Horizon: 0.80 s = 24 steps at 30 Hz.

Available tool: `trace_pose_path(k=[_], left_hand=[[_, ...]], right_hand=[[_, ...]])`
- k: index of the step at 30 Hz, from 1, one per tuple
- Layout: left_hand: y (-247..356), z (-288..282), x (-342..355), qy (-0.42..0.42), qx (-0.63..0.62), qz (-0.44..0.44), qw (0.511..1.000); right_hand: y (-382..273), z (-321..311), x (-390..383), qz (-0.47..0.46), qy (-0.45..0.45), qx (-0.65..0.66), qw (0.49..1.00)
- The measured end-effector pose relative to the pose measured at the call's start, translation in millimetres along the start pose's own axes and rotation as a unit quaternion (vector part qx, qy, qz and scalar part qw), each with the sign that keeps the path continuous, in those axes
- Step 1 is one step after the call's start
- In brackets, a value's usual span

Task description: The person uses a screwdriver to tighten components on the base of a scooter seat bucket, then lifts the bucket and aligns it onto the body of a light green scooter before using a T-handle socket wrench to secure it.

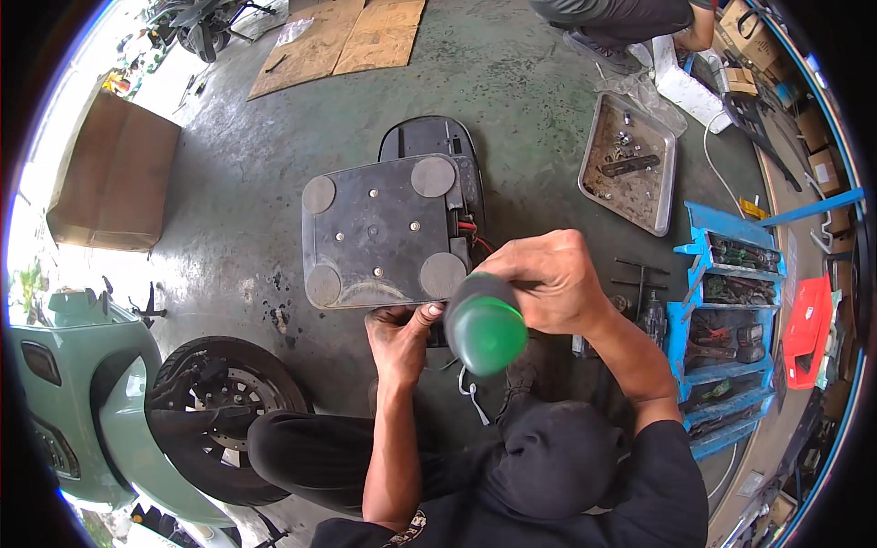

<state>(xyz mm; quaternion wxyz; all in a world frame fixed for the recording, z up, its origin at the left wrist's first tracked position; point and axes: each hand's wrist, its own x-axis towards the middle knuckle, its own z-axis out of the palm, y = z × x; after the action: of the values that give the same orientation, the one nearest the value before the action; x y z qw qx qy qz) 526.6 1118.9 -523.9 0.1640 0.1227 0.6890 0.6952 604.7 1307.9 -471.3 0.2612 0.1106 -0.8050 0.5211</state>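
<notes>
A flat black plastic case (pixel 356 237) with round grey pads at its corners and several small screws in its face is held up in front of me. My left hand (pixel 399 340) is closed on its lower edge, thumb near the right corner. Wrapped in my right hand (pixel 553 283) is a screwdriver with a green and black handle (pixel 489 333), its rounded butt toward me. The shaft and tip are hidden behind the handle. Red wires (pixel 475 236) show at the case's right side. Behind it is another black rounded plastic part (pixel 425 137).
On the right, a metal tray (pixel 630 192) holds small hardware; a blue toolbox (pixel 722 310) stands open near a red piece (pixel 807 333). At left are a cardboard box (pixel 114 173), a green scooter (pixel 119 393) and a wheel (pixel 228 411). Another person (pixel 630 23) crouches far right.
</notes>
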Motion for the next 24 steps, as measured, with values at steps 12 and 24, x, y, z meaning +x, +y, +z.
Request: trace_pose_path(k=[12,24], left_hand=[[-4,0,-3,0.005,0.007,0.018,1.000],[-19,-6,-2,-0.006,0.003,-0.025,1.000]], right_hand=[[-1,0,-1,0.047,-0.038,0.033,0.998],[-4,6,-1,-0.011,0.028,-0.016,0.999]])
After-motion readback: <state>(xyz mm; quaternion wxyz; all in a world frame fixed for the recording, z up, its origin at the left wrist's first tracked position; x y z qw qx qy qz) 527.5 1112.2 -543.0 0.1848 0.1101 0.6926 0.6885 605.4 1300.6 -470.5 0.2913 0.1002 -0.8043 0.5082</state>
